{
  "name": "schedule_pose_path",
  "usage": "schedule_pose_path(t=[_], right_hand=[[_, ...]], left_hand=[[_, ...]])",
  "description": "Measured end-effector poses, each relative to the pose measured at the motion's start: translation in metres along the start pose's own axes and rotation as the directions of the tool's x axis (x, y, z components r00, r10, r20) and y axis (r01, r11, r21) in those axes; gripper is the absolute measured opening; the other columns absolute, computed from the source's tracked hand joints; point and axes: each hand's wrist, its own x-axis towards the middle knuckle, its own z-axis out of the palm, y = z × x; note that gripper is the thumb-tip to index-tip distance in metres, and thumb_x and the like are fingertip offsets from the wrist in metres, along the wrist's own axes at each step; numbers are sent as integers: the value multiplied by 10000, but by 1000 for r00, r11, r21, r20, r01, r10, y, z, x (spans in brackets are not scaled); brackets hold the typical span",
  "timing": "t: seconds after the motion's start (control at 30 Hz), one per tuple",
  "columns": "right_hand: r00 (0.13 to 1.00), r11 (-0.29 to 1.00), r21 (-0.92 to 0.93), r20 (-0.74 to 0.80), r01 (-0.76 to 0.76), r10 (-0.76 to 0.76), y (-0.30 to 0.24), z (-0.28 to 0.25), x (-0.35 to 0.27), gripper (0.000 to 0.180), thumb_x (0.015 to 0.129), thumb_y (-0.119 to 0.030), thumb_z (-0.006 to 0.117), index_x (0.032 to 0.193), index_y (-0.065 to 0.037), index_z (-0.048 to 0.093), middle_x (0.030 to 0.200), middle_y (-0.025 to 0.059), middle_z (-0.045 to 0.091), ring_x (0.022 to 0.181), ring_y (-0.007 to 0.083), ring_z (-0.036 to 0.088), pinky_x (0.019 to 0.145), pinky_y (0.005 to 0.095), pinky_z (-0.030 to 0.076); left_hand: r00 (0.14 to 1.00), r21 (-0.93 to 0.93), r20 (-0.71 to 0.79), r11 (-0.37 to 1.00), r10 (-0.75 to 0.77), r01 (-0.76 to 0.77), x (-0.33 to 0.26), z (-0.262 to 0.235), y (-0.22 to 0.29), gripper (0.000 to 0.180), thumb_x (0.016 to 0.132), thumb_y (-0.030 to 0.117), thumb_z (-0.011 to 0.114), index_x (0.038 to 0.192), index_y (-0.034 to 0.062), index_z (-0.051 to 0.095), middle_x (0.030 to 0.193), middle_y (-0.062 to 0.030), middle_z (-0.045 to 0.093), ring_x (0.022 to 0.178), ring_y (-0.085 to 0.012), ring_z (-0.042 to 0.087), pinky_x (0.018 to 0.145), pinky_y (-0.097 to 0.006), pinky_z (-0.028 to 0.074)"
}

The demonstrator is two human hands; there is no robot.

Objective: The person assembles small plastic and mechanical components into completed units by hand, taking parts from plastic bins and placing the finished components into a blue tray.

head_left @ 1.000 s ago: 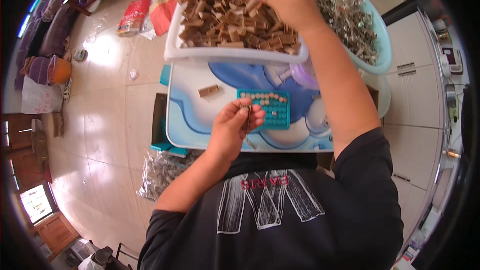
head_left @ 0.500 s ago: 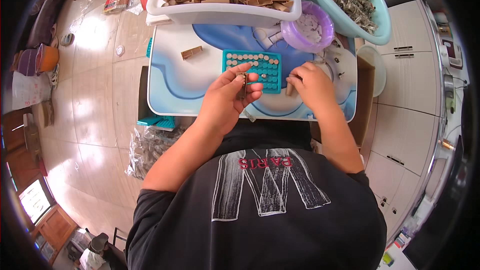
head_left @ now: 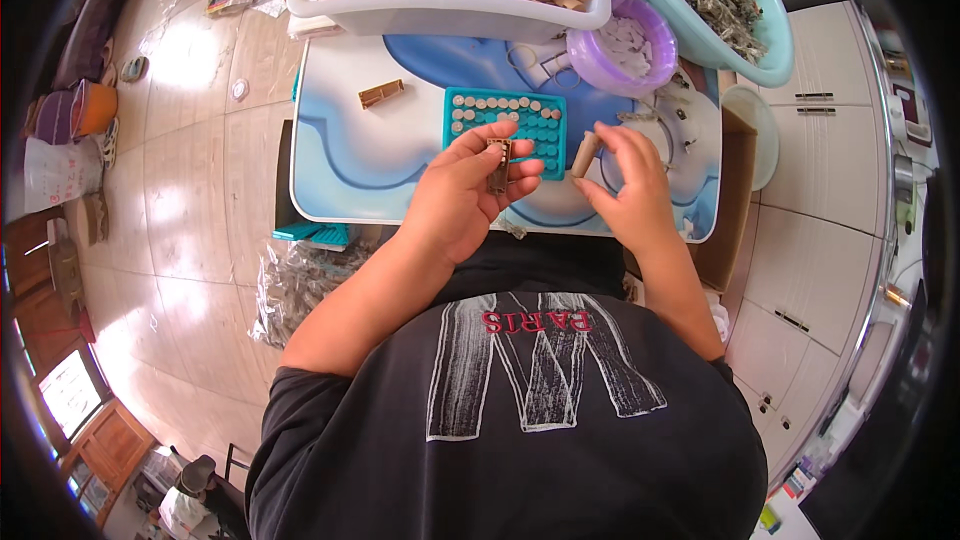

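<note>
In my left hand (head_left: 452,178) lies a small brown plastic half-shell (head_left: 499,168), its hollow side up, with the thumb pressed on it and the fingers curled around. My right hand (head_left: 638,185) grips a second brown shell piece (head_left: 585,154) between thumb and fingertips, smooth rounded side showing. Behind my left fingers sits a teal tray (head_left: 562,135), with small round silvery-beige parts in its upper rows and bare teal posts lower down. My left hand hides its lower left corner. One more brown shell (head_left: 381,93) lies hollow side up on the blue-and-white table (head_left: 345,195).
At the table's far side stands a white tub (head_left: 450,12) heaped with brown shells. To its right are a purple bowl (head_left: 664,50) of white bits and a light-blue basin (head_left: 775,55) of wrapped parts. Scissors (head_left: 540,65) and loose small parts lie near the bowl.
My right hand has lifted the brown shell piece off the table and turned it up between thumb and fingers. My left hand has shifted slightly right, still holding its half-shell.
</note>
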Motion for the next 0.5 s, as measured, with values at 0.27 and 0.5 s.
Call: schedule_pose_path(t=[0.27,0.5], right_hand=[[979,958,214,22,193,-202,-54,9,22,557,607,-90,766,1110,-37,533,1095,127,535,1008,325,516,865,413,427],[968,956,167,41,239,-249,-54,22,26,549,568,-68,757,1071,-44,537,1051,97,534,968,315,516,841,405,430]], left_hand=[[1000,-62,21,998,9,-7,1,-2,-4,356,990,287,357,1190,15,470,1031,-115,573,924,-224,597,832,-365,495],[999,-48,33,999,12,-10,1,1,-6,446,999,369,314,1206,7,471,1007,-103,576,920,-212,583,841,-362,489]])
